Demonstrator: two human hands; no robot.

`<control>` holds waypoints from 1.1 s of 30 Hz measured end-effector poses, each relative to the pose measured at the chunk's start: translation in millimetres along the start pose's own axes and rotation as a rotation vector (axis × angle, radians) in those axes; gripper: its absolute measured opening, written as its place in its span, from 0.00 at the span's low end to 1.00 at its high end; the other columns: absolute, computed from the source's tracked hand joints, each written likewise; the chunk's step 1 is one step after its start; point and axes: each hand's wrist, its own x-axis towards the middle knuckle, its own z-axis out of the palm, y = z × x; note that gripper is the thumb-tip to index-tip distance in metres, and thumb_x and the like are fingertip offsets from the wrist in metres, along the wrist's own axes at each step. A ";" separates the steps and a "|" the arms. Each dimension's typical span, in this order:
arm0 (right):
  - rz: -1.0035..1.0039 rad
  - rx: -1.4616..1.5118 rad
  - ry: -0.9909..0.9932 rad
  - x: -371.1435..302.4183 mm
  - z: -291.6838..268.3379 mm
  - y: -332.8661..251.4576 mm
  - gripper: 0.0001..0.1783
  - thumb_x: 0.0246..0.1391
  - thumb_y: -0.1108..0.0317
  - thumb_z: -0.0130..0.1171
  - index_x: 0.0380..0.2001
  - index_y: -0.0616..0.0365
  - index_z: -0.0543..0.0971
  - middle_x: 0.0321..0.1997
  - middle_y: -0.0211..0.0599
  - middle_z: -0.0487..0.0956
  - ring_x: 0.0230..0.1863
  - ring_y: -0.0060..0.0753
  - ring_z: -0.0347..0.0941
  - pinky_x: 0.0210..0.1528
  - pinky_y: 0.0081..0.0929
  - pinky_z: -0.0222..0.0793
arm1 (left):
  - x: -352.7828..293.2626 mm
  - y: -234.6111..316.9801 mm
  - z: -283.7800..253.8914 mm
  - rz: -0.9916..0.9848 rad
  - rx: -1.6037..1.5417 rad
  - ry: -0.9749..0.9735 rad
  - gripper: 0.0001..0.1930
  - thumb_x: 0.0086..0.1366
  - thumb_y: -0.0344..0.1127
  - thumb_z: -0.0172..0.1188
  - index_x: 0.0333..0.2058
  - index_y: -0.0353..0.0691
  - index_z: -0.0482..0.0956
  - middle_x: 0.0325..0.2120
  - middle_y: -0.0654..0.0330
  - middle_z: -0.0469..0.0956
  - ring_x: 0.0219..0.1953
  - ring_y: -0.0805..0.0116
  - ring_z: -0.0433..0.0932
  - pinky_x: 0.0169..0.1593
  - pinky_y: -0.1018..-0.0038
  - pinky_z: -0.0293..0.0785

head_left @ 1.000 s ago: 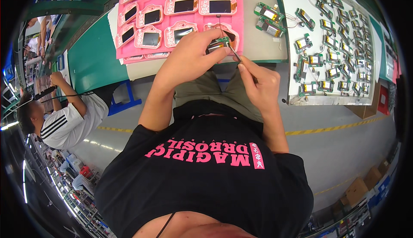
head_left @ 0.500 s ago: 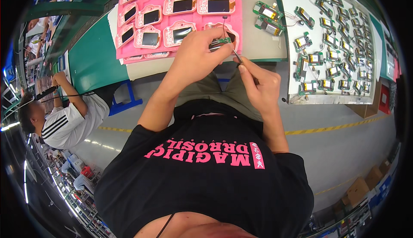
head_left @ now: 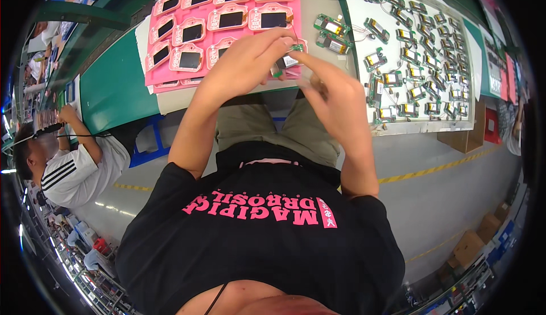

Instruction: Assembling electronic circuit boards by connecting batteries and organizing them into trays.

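My left hand pinches a small green circuit board with a silver battery pack on it. A thin dark wire rises from the board. From the right, my right hand reaches in with its index fingertip at the board's edge; its thumb is blurred and stands lower. The other fingers curl under, and whether they hold anything is hidden. Below both hands, a pink casing is mostly covered. Several similar pink casings with dark screens lie in rows on a pink mat.
Two loose circuit boards with batteries lie right of the mat. Farther right, a white tray with a metal rim holds many more. A green table surface extends left, where another person sits. A cardboard box stands below the tray.
The slim metal tool in my right hand no longer shows. My right index finger has come onto the board, which has turned so its battery faces up. The whole view has shifted slightly.
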 end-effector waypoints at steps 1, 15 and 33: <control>-0.172 -0.077 0.032 9.9 9.2 1.9 0.20 0.56 0.72 0.69 0.54 0.50 0.87 0.37 0.32 0.88 0.30 0.33 0.80 0.33 0.30 0.73 | -4.4 -3.4 -3.2 0.025 -0.007 0.008 0.20 0.77 0.43 0.56 0.58 0.37 0.82 0.35 0.60 0.83 0.24 0.74 0.74 0.31 0.79 0.72; -0.122 -0.427 -0.112 57.5 72.8 -15.4 0.19 0.53 0.68 0.74 0.50 0.51 0.89 0.37 0.33 0.90 0.29 0.34 0.82 0.35 0.30 0.76 | -34.0 -71.8 -59.1 0.496 0.728 0.374 0.28 0.57 0.32 0.72 0.59 0.48 0.80 0.44 0.62 0.84 0.43 0.61 0.79 0.44 0.68 0.78; 0.103 -0.384 -0.138 51.6 85.1 -44.0 0.18 0.52 0.69 0.76 0.47 0.53 0.85 0.22 0.28 0.75 0.24 0.31 0.71 0.30 0.32 0.66 | -43.5 -85.6 -62.2 0.547 0.725 0.359 0.29 0.54 0.35 0.76 0.57 0.48 0.80 0.47 0.61 0.83 0.50 0.59 0.77 0.51 0.65 0.78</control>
